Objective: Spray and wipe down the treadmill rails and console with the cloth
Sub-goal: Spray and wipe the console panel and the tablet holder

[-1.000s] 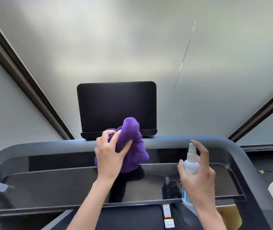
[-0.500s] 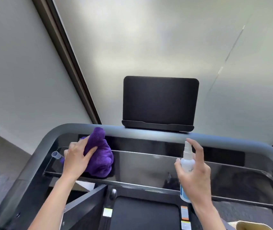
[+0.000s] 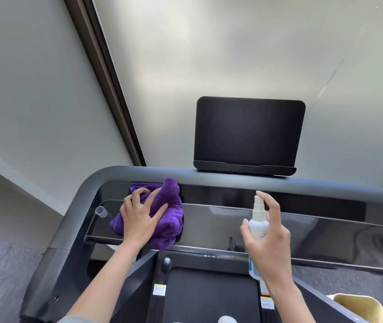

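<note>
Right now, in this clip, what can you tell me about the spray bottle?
The spray bottle is a small white plastic one with a slim pump nozzle on top and a label with blue at its lower part; the print is unreadable. It stands roughly upright in the air, held by the right hand, whose fingers wrap its body while the index finger arches over the nozzle. It is above the glossy console shelf, right of the purple cloth. No spray is visible.

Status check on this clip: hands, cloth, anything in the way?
Left hand presses purple cloth on glossy console, left end. Right hand grips spray bottle, index finger on nozzle. Small clear cap lies beside cloth.
</note>
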